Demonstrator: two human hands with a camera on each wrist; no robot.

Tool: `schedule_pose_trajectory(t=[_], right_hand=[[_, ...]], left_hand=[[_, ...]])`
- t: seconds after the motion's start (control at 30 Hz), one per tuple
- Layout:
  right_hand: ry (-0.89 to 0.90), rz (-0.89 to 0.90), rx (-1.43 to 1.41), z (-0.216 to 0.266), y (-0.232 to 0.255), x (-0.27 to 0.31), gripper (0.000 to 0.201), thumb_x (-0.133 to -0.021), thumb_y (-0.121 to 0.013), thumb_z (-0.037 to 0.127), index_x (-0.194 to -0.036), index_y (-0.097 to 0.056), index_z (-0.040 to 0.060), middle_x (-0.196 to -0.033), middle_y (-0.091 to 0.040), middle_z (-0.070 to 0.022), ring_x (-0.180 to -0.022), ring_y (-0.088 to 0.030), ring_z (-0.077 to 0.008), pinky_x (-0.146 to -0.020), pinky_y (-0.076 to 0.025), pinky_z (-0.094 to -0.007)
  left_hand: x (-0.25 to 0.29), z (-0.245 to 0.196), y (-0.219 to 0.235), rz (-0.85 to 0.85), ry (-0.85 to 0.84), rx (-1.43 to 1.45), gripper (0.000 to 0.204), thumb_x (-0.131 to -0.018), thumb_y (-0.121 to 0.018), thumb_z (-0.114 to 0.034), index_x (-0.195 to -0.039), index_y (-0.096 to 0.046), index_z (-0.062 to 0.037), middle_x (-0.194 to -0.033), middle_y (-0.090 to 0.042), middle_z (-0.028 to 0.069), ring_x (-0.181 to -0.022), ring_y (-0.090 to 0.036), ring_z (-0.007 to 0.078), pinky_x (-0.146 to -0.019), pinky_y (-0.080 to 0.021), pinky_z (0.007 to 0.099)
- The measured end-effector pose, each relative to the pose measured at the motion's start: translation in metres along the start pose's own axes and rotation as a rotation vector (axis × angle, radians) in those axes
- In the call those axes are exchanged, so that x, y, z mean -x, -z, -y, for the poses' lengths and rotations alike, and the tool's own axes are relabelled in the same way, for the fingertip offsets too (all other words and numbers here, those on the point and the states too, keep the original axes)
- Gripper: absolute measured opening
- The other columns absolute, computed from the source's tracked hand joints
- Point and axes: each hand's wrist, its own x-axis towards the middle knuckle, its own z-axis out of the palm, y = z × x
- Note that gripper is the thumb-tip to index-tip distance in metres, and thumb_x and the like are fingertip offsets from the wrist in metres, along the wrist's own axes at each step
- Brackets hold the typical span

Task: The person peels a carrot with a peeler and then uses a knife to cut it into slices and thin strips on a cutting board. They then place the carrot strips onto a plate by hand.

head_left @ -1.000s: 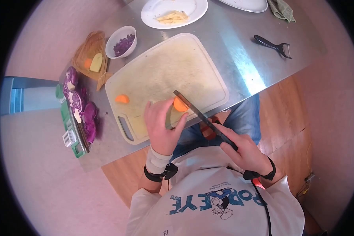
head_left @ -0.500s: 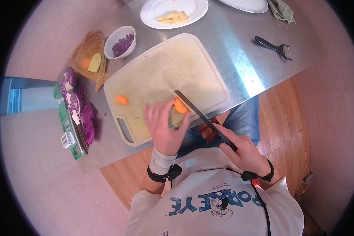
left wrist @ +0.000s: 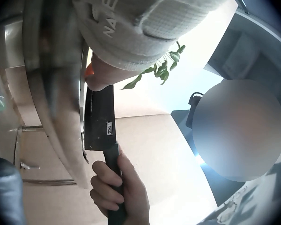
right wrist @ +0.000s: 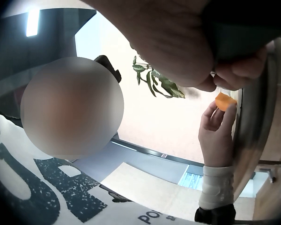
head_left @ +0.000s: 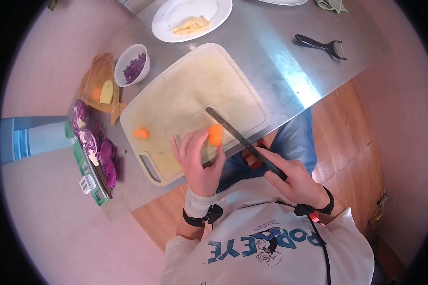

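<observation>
On the white cutting board (head_left: 195,85), my left hand (head_left: 202,166) pinches an orange carrot piece (head_left: 215,135) between thumb and fingers, near the board's front edge. My right hand (head_left: 295,183) grips the handle of a black kitchen knife (head_left: 235,134). The knife's blade slants over the board just right of the carrot piece. In the left wrist view, the broad dark blade (left wrist: 100,117) shows beside the left hand. The right wrist view shows the carrot piece (right wrist: 225,101) between the left thumb and fingers. A second carrot piece (head_left: 141,133) lies at the board's left.
Left of the board stand a bowl of shredded purple cabbage (head_left: 145,61), a wicker basket (head_left: 88,85) with vegetable pieces, and cut purple cabbage (head_left: 88,137) on a green slicer (head_left: 78,154). A plate (head_left: 161,23) with pale strips and a black peeler (head_left: 314,42) lie beyond.
My left hand has turned the carrot piece, so it shows a narrower, blockier side. The knife stays beside it in the right hand. The head view has shifted slightly.
</observation>
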Motion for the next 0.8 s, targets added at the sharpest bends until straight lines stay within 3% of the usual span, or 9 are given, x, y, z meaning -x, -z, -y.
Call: schedule_pose_trajectory(t=[0.37,0.57,0.8], right_hand=[[0.047,0.013,-0.032,-0.003,-0.005,-0.003,0.059,-0.104,-0.061,0.013,-0.16,-0.045,0.0076,-0.083,-0.068,-0.0192,-0.07,-0.068,-0.0326,-0.07,-0.054,-0.0387],[0.038,0.033,-0.03,-0.002,-0.007,-0.004,0.059,-0.103,-0.061,0.011,-0.16,-0.046,0.0066,-0.081,-0.067,-0.0173,-0.067,-0.067,-0.0293,-0.068,-0.053,-0.0378],[0.109,-0.07,-0.048,-0.001,-0.007,-0.005,0.06,-0.102,-0.063,0.01,-0.159,-0.047,0.0053,-0.081,-0.067,-0.018,-0.067,-0.066,-0.0283,-0.068,-0.053,-0.0354]], left_hand=[[0.0,-0.001,0.002,0.027,-0.007,-0.004,0.047,-0.08,-0.079,0.001,-0.123,-0.068,-0.0118,-0.119,-0.074,0.0016,-0.118,-0.064,0.0258,-0.128,-0.022,0.0593],[-0.002,-0.001,0.004,0.03,-0.054,0.004,0.046,-0.077,-0.08,0.004,-0.119,-0.069,-0.0099,-0.118,-0.075,0.0057,-0.117,-0.066,0.0291,-0.128,-0.023,0.0593],[0.003,-0.003,0.019,-0.07,-0.033,0.305,0.048,-0.08,-0.078,0.008,-0.12,-0.061,-0.0099,-0.12,-0.074,0.0116,-0.117,-0.066,0.0311,-0.127,-0.024,0.0633]])
